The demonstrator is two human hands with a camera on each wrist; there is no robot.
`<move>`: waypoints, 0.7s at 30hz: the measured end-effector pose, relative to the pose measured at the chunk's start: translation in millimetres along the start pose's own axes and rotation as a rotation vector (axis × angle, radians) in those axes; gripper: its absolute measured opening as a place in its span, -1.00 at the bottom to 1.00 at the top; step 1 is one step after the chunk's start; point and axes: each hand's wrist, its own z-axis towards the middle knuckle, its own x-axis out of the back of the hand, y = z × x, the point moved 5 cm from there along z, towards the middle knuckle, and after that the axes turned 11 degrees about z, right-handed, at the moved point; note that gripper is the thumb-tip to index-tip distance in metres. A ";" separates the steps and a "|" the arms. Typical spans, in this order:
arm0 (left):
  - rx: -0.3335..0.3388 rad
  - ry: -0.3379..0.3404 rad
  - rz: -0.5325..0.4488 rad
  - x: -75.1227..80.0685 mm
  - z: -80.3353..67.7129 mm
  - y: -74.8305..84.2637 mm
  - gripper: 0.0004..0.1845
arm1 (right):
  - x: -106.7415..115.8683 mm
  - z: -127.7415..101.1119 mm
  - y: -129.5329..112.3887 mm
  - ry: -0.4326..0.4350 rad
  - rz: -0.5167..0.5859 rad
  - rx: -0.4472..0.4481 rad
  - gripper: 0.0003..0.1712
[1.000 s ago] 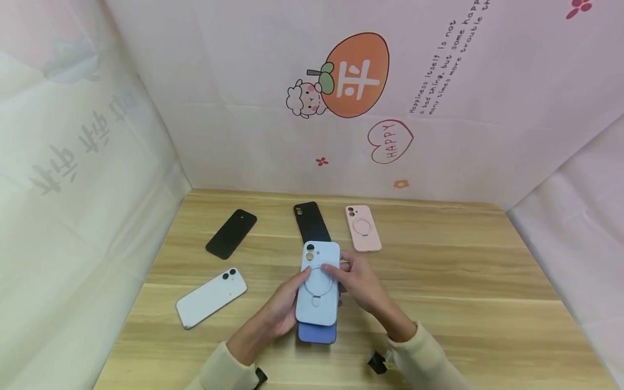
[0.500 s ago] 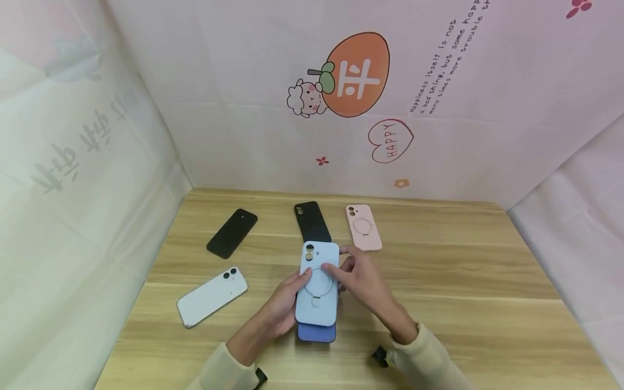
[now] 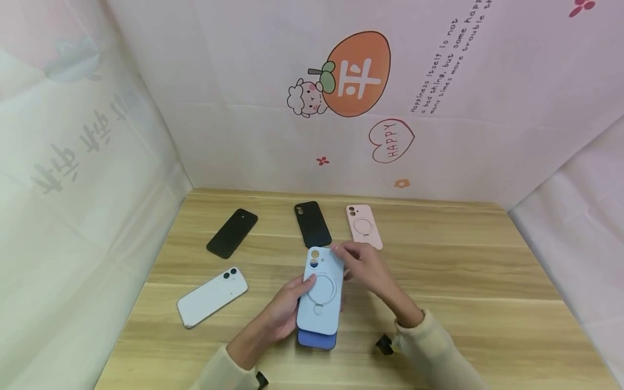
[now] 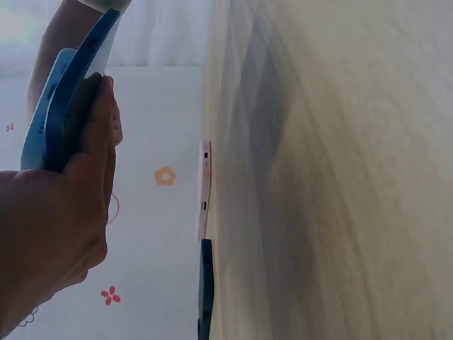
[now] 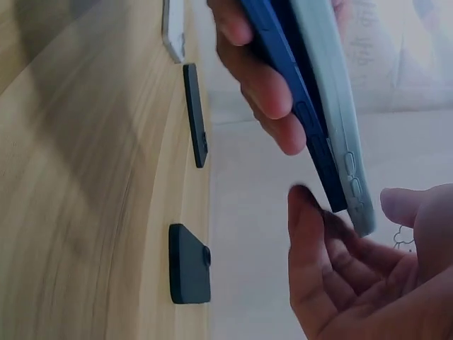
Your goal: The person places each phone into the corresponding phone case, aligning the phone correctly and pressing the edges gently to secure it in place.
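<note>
In the head view my left hand (image 3: 287, 306) grips a stack, its thumb lying on the light blue phone case (image 3: 319, 317) on top. That case has two camera holes and a ring on its back. Under it sits a blue slab (image 3: 317, 339) with side buttons (image 5: 303, 113); I cannot tell whether it is a phone or a case. A narrow gap parts the two in the right wrist view. My right hand (image 3: 365, 268) is at the case's upper right corner, its curled fingers under that end, partly hidden.
Beyond the hands lie a black phone case (image 3: 313, 225) and a pink phone case (image 3: 364, 225). To the left are a black slab (image 3: 232, 233) and a white phone (image 3: 212, 298). A cloth wall (image 3: 244, 146) rises behind the wooden table (image 3: 463, 271).
My right thumb has gone from the ring up to the case's top corner. The light blue case has shifted slightly right and down and tilts a little. The left hand keeps its grip.
</note>
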 end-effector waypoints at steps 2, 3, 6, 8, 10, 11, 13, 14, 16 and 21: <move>-0.002 0.001 0.001 -0.6 0.0 -0.1 -0.36 | -0.3 2.1 3.3 -0.032 0.064 -0.054 -0.61; -0.002 -0.003 0.003 -0.8 0.0 -0.3 -0.35 | -0.6 3.0 4.3 -0.047 0.096 -0.073 -0.61; 0.002 -0.017 0.003 -1.8 -0.4 -0.1 -0.34 | -1.0 4.9 7.0 -0.079 0.167 -0.107 -0.62; 0.005 -0.026 0.002 -2.6 -0.8 0.1 -0.33 | -1.2 5.4 7.6 -0.099 0.204 -0.115 -0.63; 0.007 -0.031 -0.003 -3.0 -1.2 0.3 -0.33 | -1.4 5.6 8.9 -0.111 0.222 -0.123 -0.63; 0.011 -0.032 -0.007 -3.3 -1.5 0.3 -0.34 | -1.5 5.6 9.0 -0.118 0.228 -0.124 -0.63; 0.016 -0.032 -0.015 -3.5 -2.1 0.0 -0.36 | -1.4 5.4 9.2 -0.126 0.230 -0.126 -0.64; 0.019 -0.034 -0.021 -3.9 -2.5 0.2 -0.37 | -1.3 5.3 9.3 -0.128 0.228 -0.128 -0.64; 0.022 -0.039 -0.033 -4.5 -3.1 0.5 -0.38 | -1.0 5.0 9.2 -0.132 0.227 -0.129 -0.64; 0.027 -0.048 -0.058 -6.0 -4.9 2.2 -0.39 | -0.1 3.8 10.8 -0.150 0.217 -0.134 -0.64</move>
